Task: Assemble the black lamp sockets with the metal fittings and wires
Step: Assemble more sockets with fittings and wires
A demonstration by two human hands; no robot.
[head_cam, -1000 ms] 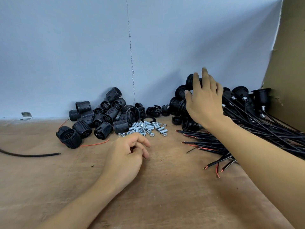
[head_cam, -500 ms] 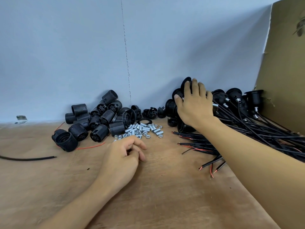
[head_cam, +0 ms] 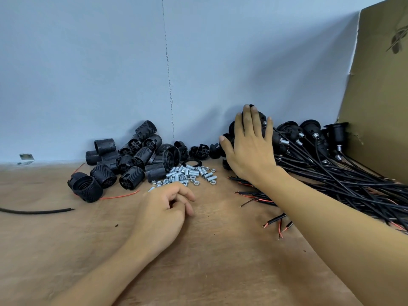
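Several black ribbed lamp sockets (head_cam: 130,160) are heaped at the back left of the wooden table (head_cam: 212,261). Small metal threaded fittings and nuts (head_cam: 189,174) lie scattered just right of that heap. At the back right sits a pile of wired sockets (head_cam: 309,138) whose black wires (head_cam: 353,186) trail to the right. My right hand (head_cam: 250,149) lies on the left end of that pile with straight fingers laid over a black socket. My left hand (head_cam: 164,210) rests on the table in front of the fittings, fingers loosely curled, holding nothing visible.
A blue-grey wall closes the back. A brown cardboard panel (head_cam: 379,96) stands at the far right behind the wires. A loose black wire (head_cam: 37,211) lies at the left edge, a thin red wire (head_cam: 120,196) by the nearest socket. Stripped wire ends (head_cam: 278,224) poke toward the table's middle.
My right hand has slid slightly down and left over the wired socket pile. The view has shifted a little to the right. My left hand has stayed in place.
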